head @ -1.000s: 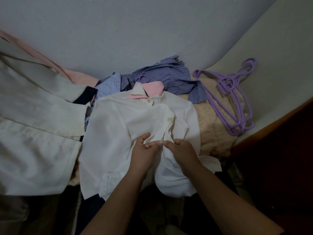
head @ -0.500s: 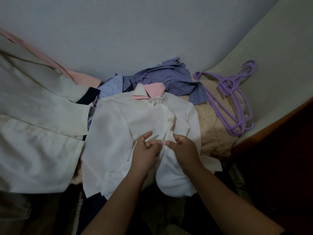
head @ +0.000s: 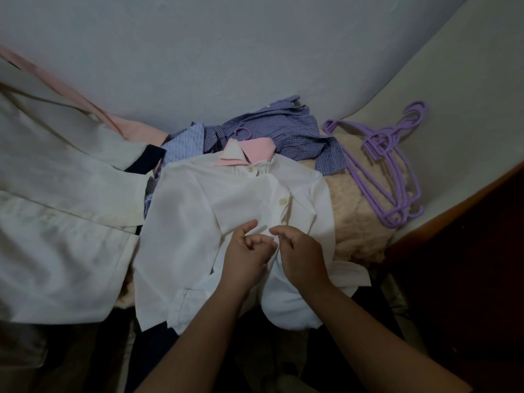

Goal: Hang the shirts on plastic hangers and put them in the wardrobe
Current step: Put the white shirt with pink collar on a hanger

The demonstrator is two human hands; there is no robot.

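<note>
A small white shirt (head: 198,222) with a pink-lined collar lies face up on a beige fluffy blanket (head: 360,222). A purple hanger hook (head: 243,131) sticks out above its collar. My left hand (head: 246,256) and my right hand (head: 300,251) meet at the shirt's button placket, below a fastened button, fingers curled and pinching the fabric edges. A stack of purple plastic hangers (head: 397,171) lies to the right on the blanket. Blue checked shirts (head: 283,137) are heaped behind the white one.
A large off-white garment (head: 56,222) spreads over the left side, with a pink one (head: 85,109) behind it. A pale wall rises at the back. A dark wooden edge (head: 453,211) runs along the right.
Both hands have stayed at the placket, with fingers shifting slightly upward on the fabric. The shirt has not moved.
</note>
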